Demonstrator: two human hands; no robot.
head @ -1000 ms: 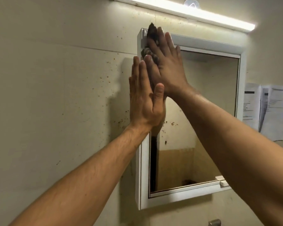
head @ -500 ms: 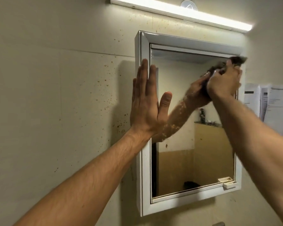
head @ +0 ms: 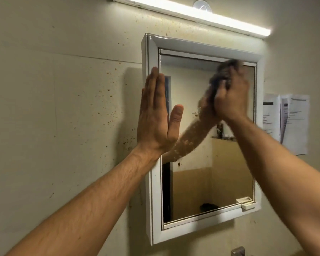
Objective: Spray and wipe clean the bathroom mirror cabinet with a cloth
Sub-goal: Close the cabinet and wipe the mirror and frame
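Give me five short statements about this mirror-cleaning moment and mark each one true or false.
1. The left hand lies flat against the left frame of the cabinet. True.
2. The right hand holds a dark cloth against the upper right of the mirror. True.
3. The light bar above the cabinet is off. False: it is lit.
4. The papers hang left of the cabinet. False: they hang to its right.
5. The wall left of the cabinet is spotless. False: brown specks dot it.

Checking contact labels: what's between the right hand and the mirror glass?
A dark cloth, bunched under the right hand and pressed against the mirror glass. Head view, somewhat motion-blurred.
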